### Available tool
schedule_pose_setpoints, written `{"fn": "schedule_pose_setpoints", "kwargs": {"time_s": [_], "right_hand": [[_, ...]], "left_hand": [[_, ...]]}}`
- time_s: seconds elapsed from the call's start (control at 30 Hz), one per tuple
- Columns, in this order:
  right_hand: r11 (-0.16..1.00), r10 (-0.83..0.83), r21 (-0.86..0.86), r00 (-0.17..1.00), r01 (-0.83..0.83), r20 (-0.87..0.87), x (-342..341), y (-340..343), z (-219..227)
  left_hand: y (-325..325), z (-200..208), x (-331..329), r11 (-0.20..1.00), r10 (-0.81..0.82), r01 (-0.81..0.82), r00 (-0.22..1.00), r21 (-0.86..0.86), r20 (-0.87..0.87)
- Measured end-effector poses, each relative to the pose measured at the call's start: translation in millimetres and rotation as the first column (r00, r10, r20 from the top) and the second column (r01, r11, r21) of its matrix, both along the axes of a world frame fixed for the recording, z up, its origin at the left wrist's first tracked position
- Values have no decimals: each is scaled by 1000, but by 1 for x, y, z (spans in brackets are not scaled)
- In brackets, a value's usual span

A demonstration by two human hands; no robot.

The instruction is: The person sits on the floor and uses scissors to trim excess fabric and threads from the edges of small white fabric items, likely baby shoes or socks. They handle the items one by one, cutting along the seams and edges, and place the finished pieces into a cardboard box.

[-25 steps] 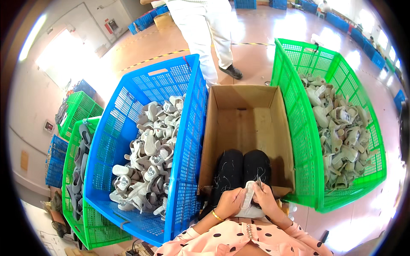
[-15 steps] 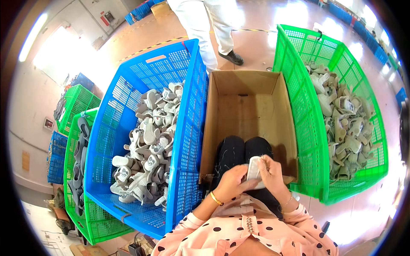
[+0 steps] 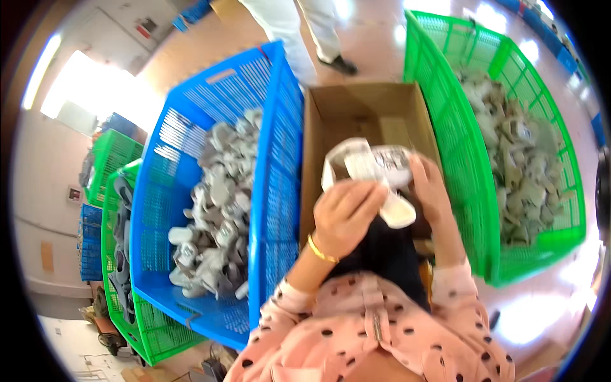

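A small whitish sandal (image 3: pixel 361 167) with a dark printed patch and a strap is held up in front of me, above my dark-trousered lap and the cardboard box (image 3: pixel 363 99). My left hand (image 3: pixel 345 215) has its fingers closed on the near side of it, by the rounded strap end. My right hand (image 3: pixel 431 186) grips its right side, the fingers pressed against the printed part. Motion blurs the sandal's details, and my fingers hide part of it.
A blue crate (image 3: pixel 278 165) on the left holds heaped pale sandals (image 3: pixel 223 191). The green crate (image 3: pixel 455 159) on the right holds more beige-grey ones (image 3: pixel 519 153). Further left stand other green crates (image 3: pixel 114 162). A person in white trousers (image 3: pixel 280 25) stands beyond the box.
Both hands have risen and moved forward from my lap, now over the box. The sandal has turned, so its print and strap show. The view has tilted slightly.
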State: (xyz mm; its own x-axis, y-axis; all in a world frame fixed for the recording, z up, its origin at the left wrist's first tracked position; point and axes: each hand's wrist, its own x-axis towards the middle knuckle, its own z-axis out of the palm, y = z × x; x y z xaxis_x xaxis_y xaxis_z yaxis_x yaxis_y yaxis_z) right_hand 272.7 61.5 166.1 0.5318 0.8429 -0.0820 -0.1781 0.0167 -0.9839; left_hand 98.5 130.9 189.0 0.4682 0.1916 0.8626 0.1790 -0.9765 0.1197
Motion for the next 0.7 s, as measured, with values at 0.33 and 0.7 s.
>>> {"fn": "schedule_pose_setpoints", "kwargs": {"time_s": [0.33,0.7], "right_hand": [[978,89,204,978,-49,-191,8,-12,-2],[988,13,134,894,-81,448,-11,-25,-6]], "left_hand": [[-9,-12,-13,929,-252,210,962,-305,-106],[3,-1,-15,963,211,-219,975,-158,-62]]}}
